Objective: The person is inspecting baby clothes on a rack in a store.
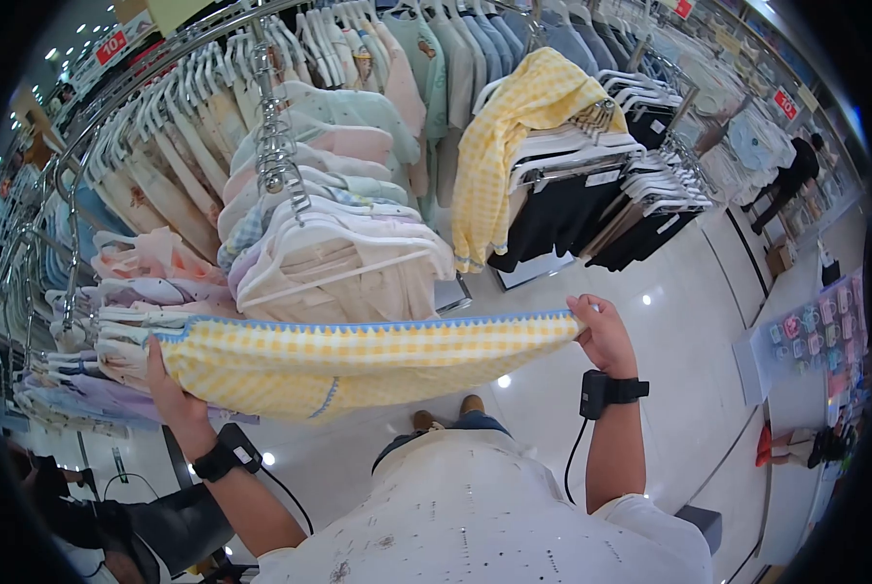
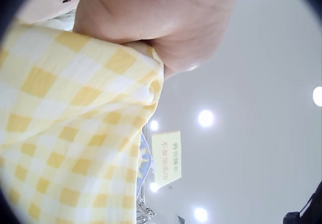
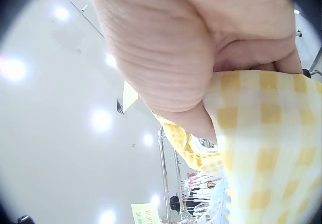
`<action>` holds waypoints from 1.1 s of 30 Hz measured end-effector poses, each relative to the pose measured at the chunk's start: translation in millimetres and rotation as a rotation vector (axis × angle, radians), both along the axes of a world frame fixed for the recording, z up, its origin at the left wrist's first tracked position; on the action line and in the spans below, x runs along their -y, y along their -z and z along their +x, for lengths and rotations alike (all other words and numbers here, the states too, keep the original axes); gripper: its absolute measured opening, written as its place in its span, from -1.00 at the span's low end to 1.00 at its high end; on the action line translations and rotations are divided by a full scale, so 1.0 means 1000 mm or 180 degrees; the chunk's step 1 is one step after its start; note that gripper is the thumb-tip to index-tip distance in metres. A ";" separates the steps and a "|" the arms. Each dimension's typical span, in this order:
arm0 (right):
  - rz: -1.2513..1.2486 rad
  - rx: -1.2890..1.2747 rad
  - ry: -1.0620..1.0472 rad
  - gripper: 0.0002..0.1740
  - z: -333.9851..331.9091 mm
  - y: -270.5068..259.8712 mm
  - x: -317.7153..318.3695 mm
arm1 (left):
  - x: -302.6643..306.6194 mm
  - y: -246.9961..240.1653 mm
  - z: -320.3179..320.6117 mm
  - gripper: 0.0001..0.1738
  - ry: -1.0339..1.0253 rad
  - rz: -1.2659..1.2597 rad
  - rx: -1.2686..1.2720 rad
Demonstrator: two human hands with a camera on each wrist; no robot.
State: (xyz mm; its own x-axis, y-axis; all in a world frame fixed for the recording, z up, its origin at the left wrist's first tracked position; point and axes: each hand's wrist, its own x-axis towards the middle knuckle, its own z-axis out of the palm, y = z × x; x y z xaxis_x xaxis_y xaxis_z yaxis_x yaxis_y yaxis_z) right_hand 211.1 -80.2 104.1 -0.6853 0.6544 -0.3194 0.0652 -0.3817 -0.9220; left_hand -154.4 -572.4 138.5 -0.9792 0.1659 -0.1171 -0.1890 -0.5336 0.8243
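Observation:
A yellow-and-white gingham garment [image 1: 377, 362] with blue scalloped trim is stretched sideways in front of the person's body. At its left end the left hand [image 1: 175, 397] grips the cloth, thumb side up in the head view. The right hand [image 1: 606, 334] pinches the other end near the trimmed edge. Close up in the left wrist view, the checked cloth [image 2: 75, 118] bunches where the hand holds it, and the fingertips are hidden. In the right wrist view, the cloth [image 3: 266, 143] hangs from between thumb and curled fingers.
A second yellow gingham garment [image 1: 480, 165] drapes over a rack of black trousers [image 1: 553, 219]. Ahead, pastel clothes on white hangers [image 1: 343, 258] crowd a metal rack. More garments [image 1: 158, 258] hang at the left. Another person [image 1: 791, 180] stands far right.

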 end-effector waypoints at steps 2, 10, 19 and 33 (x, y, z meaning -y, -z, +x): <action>0.0112 0.0107 0.0011 -0.73 0.000 0.007 -0.003 | -0.018 -0.015 0.015 -0.56 -0.0135 -0.0096 -0.0076; 0.2545 0.1408 -0.0334 -0.69 -0.029 0.006 0.023 | -0.087 -0.024 0.071 -0.81 0.1035 -0.0725 -0.0435; 0.2814 -0.0659 -0.1851 -0.58 -0.109 -0.063 0.132 | -0.179 -0.035 0.124 -0.77 0.2747 -0.2186 -0.1498; 0.0817 -0.0914 -0.2155 -0.89 -0.100 -0.076 0.119 | -0.166 0.013 0.117 -0.73 0.2714 -0.1795 -0.2766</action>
